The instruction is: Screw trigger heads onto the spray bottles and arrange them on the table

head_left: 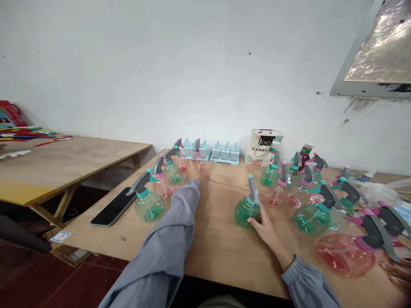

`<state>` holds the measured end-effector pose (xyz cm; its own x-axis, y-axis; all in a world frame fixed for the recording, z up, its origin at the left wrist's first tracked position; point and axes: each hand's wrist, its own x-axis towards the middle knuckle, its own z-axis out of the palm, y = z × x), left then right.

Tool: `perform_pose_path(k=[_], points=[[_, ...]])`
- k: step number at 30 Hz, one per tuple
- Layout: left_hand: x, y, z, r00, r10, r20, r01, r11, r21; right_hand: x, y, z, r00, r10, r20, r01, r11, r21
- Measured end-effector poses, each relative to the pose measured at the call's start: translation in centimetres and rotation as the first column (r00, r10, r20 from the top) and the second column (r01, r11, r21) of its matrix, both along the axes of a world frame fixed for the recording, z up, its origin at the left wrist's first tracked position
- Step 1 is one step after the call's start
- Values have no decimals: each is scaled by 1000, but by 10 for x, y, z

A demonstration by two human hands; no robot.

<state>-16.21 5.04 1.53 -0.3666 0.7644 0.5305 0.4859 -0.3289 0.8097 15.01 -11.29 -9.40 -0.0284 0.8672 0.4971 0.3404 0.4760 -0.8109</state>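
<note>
At the far side of the table, my left hand (194, 170) is closed around the body of a pink spray bottle (197, 155) with a grey trigger head; the fingers are slightly blurred. Nearer to me, my right hand (265, 226) grips the lower right side of an upright green spray bottle (246, 211). Left of my left arm stands a row of spray bottles: a green one (149, 206) in front, a pink one (163, 186), another green one (173, 171) and a pink one (182, 164) at the back.
Several more green and pink bottles crowd the right side, including a large pink one (345, 256). Another person's hand (398, 271) is at the right edge. A phone (115, 207) lies left. Blue popsicle moulds (225, 153) and a paper bag (257, 147) stand by the wall.
</note>
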Motion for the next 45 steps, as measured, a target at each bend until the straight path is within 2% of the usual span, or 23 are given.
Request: perform_pose_path(k=[3, 5, 6, 7, 8, 9, 10, 13, 15, 16, 18, 21, 22, 24, 27, 31, 36, 42, 45], points=[[25, -26, -9, 994, -103, 30, 100, 991, 90, -9, -3, -1, 999, -19, 39, 18, 1000, 21], [47, -55, -17, 967, -256, -17, 256, 959, 123, -22, -4, -3, 997, -46, 60, 44, 998, 34], [58, -71, -19, 923, -378, -72, 385, 913, 137, -30, -4, -5, 996, -57, 70, 55, 998, 36], [69, -87, -21, 802, -573, -169, 595, 793, 131, -38, -3, -7, 995, -60, 79, 57, 998, 38], [78, -101, -22, 688, -681, -249, 718, 690, 97, -46, -3, -9, 994, -53, 91, 49, 998, 40], [86, -113, -22, 646, -710, -281, 752, 655, 76, -52, -2, -10, 994, -37, 105, 33, 999, 44], [92, -123, -21, 643, -710, -288, 753, 655, 65, -57, -1, -11, 993, -15, 120, 9, 999, 50], [99, -137, -17, 773, -597, -214, 622, 779, 75, -58, -1, -6, 989, 49, 138, -61, 995, 84], [97, -138, -17, 808, -568, -155, 582, 810, 67, -46, -2, 5, 995, -10, 99, -6, 986, 165], [95, -139, -18, 809, -574, -126, 584, 810, 60, -36, -2, 12, 994, -88, 61, 72, 971, 227], [91, -140, -20, 816, -575, -64, 578, 813, 69, -15, 1, 27, 950, -309, -47, 306, 890, 339], [87, -143, -24, 866, -501, 1, 495, 856, 151, 15, 12, 41, 784, -584, -209, 614, 684, 393], [86, -143, -25, 883, -469, 17, 459, 871, 175, 23, 16, 43, 738, -634, -232, 667, 634, 392], [83, -142, -24, 903, -426, 52, 410, 892, 189, 34, 26, 43, 692, -684, -230, 710, 587, 390], [78, -139, -20, 903, -423, 77, 405, 896, 180, 41, 34, 41, 687, -702, -187, 707, 586, 396], [71, -137, -16, 884, -468, -19, 464, 870, 168, 42, 36, 39, 677, -719, -154, 705, 576, 413], [71, -143, -17, 949, -293, -118, 310, 937, 161, 45, 41, 31, 653, -746, -129, 724, 566, 394], [72, -145, -15, 946, -293, -139, 312, 939, 144, 44, 47, 25, 660, -740, -129, 723, 579, 376], [73, -145, -15, 932, -336, -136, 355, 924, 143, 42, 48, 26, 668, -733, -129, 718, 588, 372]])
